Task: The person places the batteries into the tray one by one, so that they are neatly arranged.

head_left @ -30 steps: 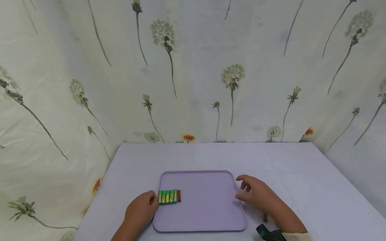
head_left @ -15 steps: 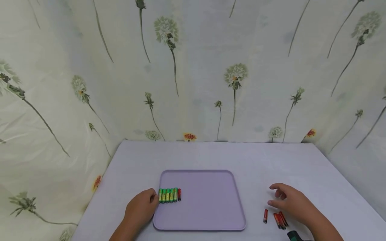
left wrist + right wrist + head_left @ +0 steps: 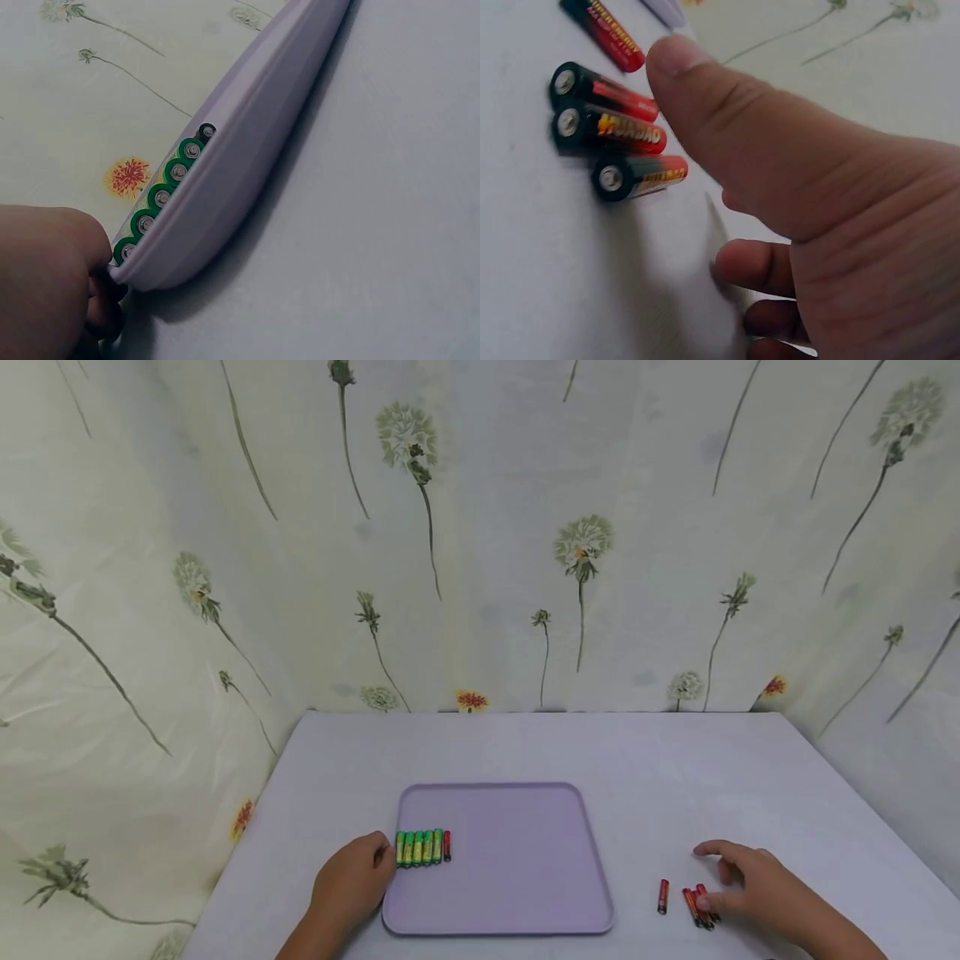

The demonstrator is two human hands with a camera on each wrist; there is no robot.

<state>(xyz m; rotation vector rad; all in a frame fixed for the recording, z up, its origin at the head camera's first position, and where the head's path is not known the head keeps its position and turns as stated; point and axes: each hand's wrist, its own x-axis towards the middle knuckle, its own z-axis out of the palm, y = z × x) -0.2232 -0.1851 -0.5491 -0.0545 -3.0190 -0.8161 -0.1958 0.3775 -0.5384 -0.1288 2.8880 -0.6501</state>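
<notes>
A lilac tray (image 3: 525, 868) lies on the table. Along its left side stands a row of several green batteries (image 3: 418, 848), with one red battery (image 3: 447, 846) at the row's right end. My left hand (image 3: 352, 878) grips the tray's left rim beside the row; the left wrist view shows the fingers curled at the tray corner. To the right of the tray, my right hand (image 3: 761, 893) hovers with thumb and fingers apart, holding nothing. Its thumb is close to a group of three red-and-black batteries (image 3: 634, 135). One more red battery (image 3: 663, 897) lies apart, between that group and the tray.
A white cloth covers the table (image 3: 675, 768). Behind it and at both sides hangs a pale curtain (image 3: 480, 568) printed with dandelions.
My right hand has moved right and down, from the tray's right edge to the loose red batteries, which have come into fuller view. My left hand stays at the tray.
</notes>
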